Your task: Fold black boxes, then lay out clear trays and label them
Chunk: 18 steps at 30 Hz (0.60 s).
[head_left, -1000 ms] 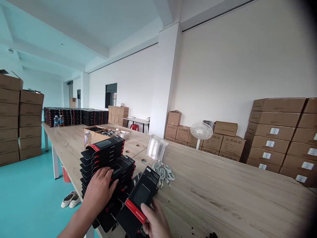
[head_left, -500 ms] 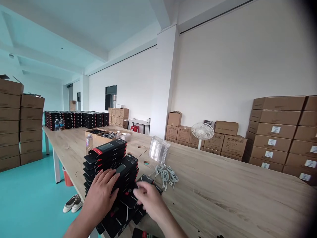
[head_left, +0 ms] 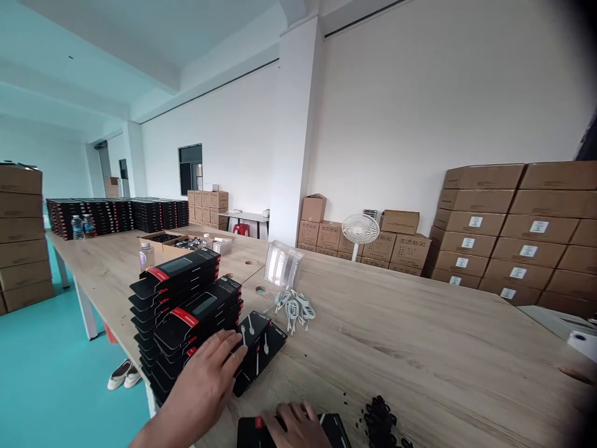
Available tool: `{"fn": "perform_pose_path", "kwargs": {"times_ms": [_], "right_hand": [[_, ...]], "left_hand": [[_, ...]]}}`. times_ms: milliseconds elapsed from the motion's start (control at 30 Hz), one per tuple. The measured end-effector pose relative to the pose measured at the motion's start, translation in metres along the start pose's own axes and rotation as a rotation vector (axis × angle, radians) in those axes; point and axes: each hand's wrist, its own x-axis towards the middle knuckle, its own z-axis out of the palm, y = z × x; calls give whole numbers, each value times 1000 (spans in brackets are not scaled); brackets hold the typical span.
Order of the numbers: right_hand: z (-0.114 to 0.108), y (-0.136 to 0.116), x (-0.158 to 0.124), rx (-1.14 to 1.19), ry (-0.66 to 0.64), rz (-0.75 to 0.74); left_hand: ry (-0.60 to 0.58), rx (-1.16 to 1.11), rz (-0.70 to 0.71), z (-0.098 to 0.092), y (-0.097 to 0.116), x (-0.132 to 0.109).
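Open-flapped boxes are standing stacked, loose boxes lying unstacked; I'm holding my left grip spread near both, my right grip covering another box, pinch unclear.

The left hand is beside stacked black boxes, perhaps touching; the right hand covers another box.

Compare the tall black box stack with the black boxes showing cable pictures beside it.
Height: the tall black box stack rises many layers; the cable-picture boxes lie low on the table.
Artwork: the stack's top boxes show red bands and device-shaped outlines; the cable-picture boxes show white cable ends.
Flaps: the stack's left ends have flaps sticking out; none are discernible on the cable-picture boxes.
Shared: mostly black packaging.
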Motion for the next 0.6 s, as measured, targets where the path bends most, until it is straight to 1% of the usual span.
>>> {"fn": "perform_pose_path", "kwargs": {"times_ms": [100,200,267,300,367,400,433,467,533,600], "right_hand": [[2,1,-3,-71,169,-61],[-5,0,-8,-54,227,-111],[-12,1,-9,-9,178,-117],[-18,1,-8,38,109,-112],[-32,-1,-1,218,-94,-64],[-40,-4,5,360,-195,-6],[-49,-8,13,534,-275,87],[-58,-13,21,733,-338,214],[-73,-26,40,1140,-409,527],[-80,-42,58,1461,-484,815]], "left_hand": [[-211,42,-57,23,8,-1],[-355,86,-140,40,4,2],[-394,80,-176,46,0,4],[-387,72,-188,48,-2,4],[-327,57,-206,52,-4,2],[-282,52,-215,54,-5,1],[-233,46,-225,55,-5,-1],[-185,42,-237,56,-6,-3],[-92,32,-254,56,-7,-5],[-6,17,-257,54,-7,-6]]}}
